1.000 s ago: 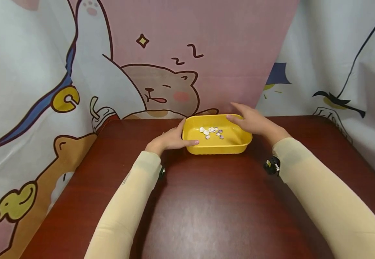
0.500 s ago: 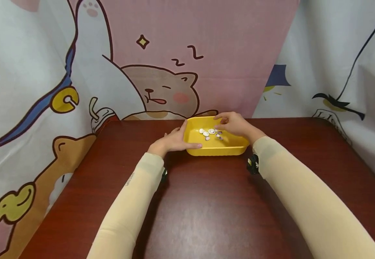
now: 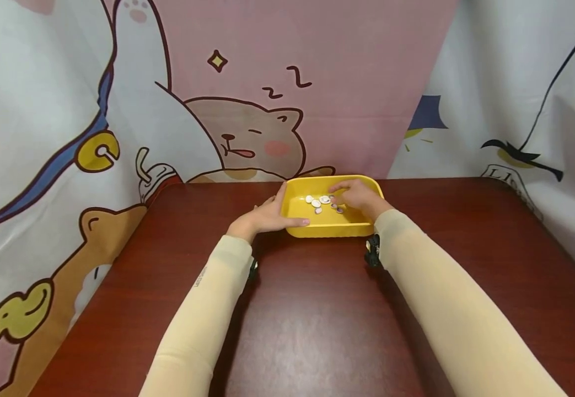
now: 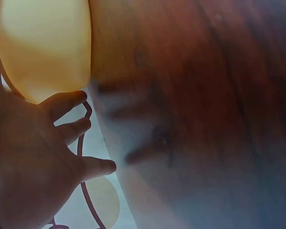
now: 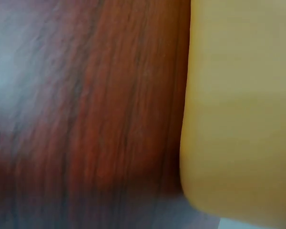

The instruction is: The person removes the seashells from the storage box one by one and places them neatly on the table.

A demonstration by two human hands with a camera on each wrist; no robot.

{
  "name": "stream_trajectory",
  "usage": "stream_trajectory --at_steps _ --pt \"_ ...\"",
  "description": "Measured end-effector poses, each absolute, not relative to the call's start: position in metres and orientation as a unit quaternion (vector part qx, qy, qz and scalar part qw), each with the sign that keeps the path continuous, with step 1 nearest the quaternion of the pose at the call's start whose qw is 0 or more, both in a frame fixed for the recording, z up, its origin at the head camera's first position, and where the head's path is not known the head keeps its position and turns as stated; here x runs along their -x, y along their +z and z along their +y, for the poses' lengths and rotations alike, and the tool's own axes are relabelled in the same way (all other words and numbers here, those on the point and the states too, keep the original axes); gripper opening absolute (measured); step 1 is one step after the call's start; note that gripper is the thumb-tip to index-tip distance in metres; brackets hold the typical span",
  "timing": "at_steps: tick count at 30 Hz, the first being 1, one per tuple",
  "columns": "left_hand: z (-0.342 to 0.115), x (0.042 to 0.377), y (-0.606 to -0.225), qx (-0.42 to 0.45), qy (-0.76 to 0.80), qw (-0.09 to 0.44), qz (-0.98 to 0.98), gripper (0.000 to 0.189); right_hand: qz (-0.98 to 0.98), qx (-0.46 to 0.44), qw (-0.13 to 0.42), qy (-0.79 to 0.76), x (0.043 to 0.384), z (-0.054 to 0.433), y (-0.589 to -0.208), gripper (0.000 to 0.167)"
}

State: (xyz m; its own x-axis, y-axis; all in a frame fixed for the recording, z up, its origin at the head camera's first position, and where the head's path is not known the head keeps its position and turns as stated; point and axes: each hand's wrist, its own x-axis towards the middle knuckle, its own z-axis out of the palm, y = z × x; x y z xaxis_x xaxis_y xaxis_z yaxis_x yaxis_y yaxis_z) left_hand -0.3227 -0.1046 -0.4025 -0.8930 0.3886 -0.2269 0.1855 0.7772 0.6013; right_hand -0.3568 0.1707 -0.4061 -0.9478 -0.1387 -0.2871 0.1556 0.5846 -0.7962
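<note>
A yellow plastic tray [image 3: 327, 230] stands near the far edge of the table. My left hand [image 3: 267, 214] steadies its left end, thumb along the front wall and index finger at the back corner. In the left wrist view the other fingers [image 4: 97, 165] reach out straight past the tray. Inside lie several small white, shell-like pieces [image 3: 316, 203] and a few purplish ones [image 3: 339, 210]. My right hand [image 3: 358, 196] is inside the tray at the right, index finger stretched left and thumb apart from it, right at the purplish pieces. The right wrist view shows only the tray's outer wall [image 5: 238, 105].
The glossy red-brown table [image 3: 307, 320] reaches from the tray back towards me. Behind it hangs a printed cloth [image 3: 366, 82] with cartoon animals. A black cord [image 3: 545, 94] runs down the cloth at the right.
My right hand has come from the tray's back right rim down and left into the tray, over the small pieces. The left hand stays at the tray's left end.
</note>
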Motion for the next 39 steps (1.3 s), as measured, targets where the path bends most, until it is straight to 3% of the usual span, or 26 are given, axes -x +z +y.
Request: stream_trajectory --at_steps 11,33,39 --pt "-0.102 0.325 -0.396 -0.161 0.285 0.181 0.927 0.135 0.854 -0.048 0.187 -0.484 0.359 0.164 -0.398 0.044" --pt "-0.107 0.323 -0.402 -0.152 0.310 0.177 0.922 0.132 0.869 -0.061 0.128 -0.474 0.360 0.150 -0.410 0.030" --pt "-0.105 0.323 -0.402 -0.155 0.299 0.186 0.923 0.133 0.864 -0.070 0.140 -0.478 0.356 0.155 -0.401 0.032"
